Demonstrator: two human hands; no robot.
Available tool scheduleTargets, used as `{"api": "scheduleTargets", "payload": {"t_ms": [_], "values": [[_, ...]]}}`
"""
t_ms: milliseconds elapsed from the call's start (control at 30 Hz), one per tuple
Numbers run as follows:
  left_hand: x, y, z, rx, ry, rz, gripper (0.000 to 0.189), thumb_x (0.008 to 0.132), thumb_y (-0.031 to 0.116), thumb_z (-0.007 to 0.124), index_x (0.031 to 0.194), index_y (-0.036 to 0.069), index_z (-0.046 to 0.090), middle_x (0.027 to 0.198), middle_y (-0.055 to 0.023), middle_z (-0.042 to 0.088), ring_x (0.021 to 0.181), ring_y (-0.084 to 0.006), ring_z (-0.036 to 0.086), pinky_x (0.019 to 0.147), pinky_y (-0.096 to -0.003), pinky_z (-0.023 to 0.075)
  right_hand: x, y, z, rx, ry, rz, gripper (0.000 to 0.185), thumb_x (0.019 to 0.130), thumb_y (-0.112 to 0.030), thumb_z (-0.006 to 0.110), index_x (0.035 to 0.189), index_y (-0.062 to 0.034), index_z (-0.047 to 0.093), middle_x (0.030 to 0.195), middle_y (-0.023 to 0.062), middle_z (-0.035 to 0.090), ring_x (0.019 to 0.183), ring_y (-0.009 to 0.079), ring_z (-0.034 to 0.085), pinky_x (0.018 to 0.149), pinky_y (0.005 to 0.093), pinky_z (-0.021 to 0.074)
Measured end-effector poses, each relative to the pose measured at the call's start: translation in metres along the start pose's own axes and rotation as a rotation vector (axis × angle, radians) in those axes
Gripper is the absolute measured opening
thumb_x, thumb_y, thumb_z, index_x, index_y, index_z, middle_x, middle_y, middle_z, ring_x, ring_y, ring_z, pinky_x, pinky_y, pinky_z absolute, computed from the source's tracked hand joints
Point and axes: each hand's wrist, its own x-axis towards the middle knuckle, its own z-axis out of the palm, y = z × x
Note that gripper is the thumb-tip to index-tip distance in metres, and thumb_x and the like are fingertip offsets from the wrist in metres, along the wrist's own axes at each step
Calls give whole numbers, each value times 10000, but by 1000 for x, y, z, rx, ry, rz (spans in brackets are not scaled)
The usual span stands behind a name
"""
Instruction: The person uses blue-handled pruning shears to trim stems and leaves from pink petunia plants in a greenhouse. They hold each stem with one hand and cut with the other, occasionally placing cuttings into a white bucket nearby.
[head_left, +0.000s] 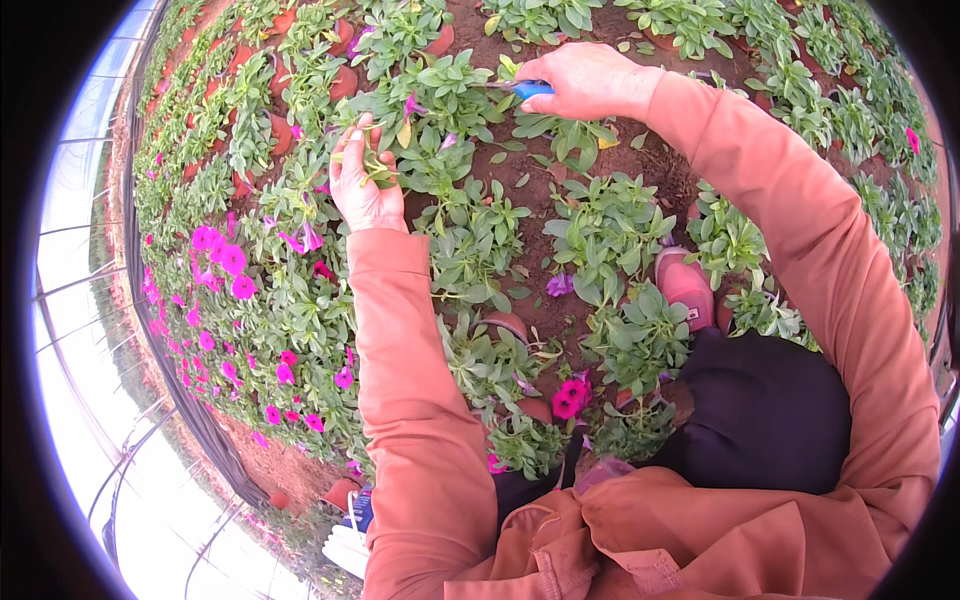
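Observation:
My left hand (367, 184) is raised over the bed with its fingers closed around a few green leafy cuttings (379, 166). In my right hand (589, 81) are small blue-handled snips (532, 88), their metal blades pointing left toward a leafy plant (450, 90). How far apart the blades stand is hard to tell. A purple petunia flower (412, 106) hangs on that plant between my hands. Below the snips grows another green plant (566, 135) with a yellow leaf (609, 139) beside it.
Potted petunias in terracotta-coloured pots (504, 324) surround me on brown soil (536, 225). Pink blooms (232, 259) crowd the left side. My pink shoe (686, 289) stands among plants. A black edging (187, 405) and a greenhouse frame (71, 281) lie at far left.

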Motion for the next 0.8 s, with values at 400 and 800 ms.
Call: {"api": "scheduleTargets", "payload": {"t_ms": [400, 800], "values": [[-50, -30, -60, 1451, -108, 512, 472, 764, 33, 731, 1199, 156, 597, 912, -68, 586, 860, -272, 624, 729, -383, 520, 11, -30, 24, 405, -534, 148, 428, 948, -438, 514, 1159, -73, 587, 826, 85, 625, 610, 195, 642, 545, 348, 523], [-27, -8, -22, 429, 105, 277, 231, 817, -12, 694, 1032, 63, 650, 804, -6, 602, 585, -61, 494, 516, -205, 416, 10, -19, 18, 513, -516, 209, 481, 942, -476, 519, 1270, -126, 548, 775, 86, 604, 598, 170, 637, 519, 319, 528]]}}
